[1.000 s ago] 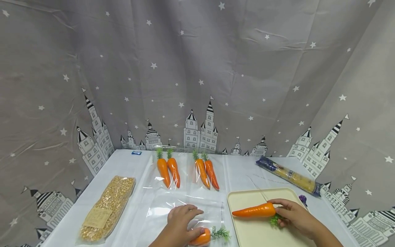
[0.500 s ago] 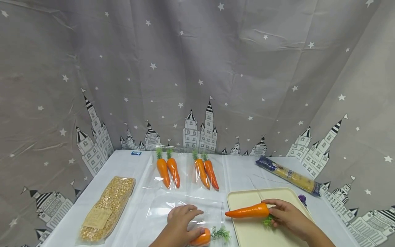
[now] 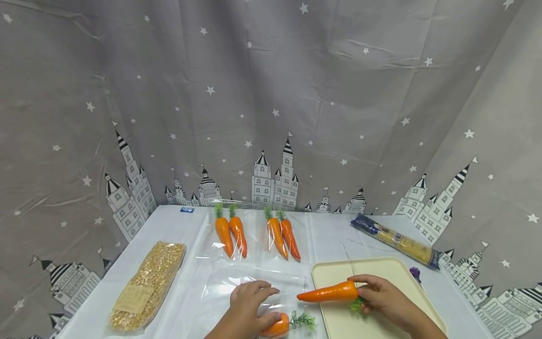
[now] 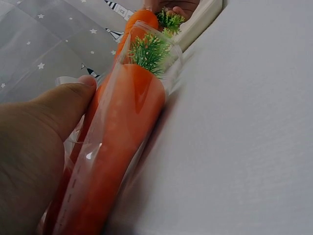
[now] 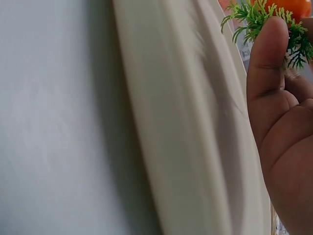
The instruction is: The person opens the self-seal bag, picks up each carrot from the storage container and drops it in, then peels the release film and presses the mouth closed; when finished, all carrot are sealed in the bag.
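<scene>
My right hand (image 3: 383,299) pinches an orange carrot (image 3: 332,293) at its leafy end, tip pointing left past the left rim of the cream tray (image 3: 338,266). Under my left hand (image 3: 250,301) lies a clear plastic bag (image 3: 216,285) with a second carrot (image 4: 129,112) in it. The left fingers are spread loosely over the plastic, the thumb (image 4: 73,98) along the side of that carrot. Its green top (image 3: 302,320) points right, at the bag's mouth; in the head view the hand hides most of its body.
Behind, two pairs of carrots (image 3: 237,233) (image 3: 283,235) lie in clear plastic. A bag of corn kernels (image 3: 150,278) is on the left, a pasta packet (image 3: 395,240) at the back right. A small blue packet (image 3: 187,209) and a purple item (image 3: 416,273) lie near the edges.
My right hand has carried its carrot left from over the tray, so the tip now reaches past the rim towards the bag. The left hand has stayed in place.
</scene>
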The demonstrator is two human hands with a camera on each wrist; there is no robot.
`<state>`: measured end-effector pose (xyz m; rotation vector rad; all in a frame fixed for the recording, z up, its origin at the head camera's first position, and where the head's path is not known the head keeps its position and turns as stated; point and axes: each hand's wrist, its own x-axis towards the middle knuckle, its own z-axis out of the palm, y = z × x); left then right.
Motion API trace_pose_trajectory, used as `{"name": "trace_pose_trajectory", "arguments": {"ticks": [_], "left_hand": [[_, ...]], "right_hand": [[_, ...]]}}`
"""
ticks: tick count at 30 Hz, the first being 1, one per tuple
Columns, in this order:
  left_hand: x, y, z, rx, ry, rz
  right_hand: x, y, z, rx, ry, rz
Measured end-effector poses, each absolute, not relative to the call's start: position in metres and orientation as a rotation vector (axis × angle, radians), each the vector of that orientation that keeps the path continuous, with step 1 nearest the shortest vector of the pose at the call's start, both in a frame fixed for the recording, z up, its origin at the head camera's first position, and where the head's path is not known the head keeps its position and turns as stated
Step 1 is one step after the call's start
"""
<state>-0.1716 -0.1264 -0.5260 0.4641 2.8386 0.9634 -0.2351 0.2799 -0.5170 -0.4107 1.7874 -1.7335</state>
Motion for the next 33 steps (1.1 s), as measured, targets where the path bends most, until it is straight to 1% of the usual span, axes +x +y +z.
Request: {"name": "trace_pose_trajectory", "arguments": {"ticks": [25, 33], "left_hand": [[-0.172, -0.128, -0.530, 0.532, 2.875, 0.975], [-0.171, -0.129, -0.530, 0.541, 2.864, 0.978]], "right_hand": [[-0.231, 0.216, -0.526, -0.382, 1.871, -1.712], [-0.230, 0.201, -0.524, -0.351, 1.939, -1.669]]}}
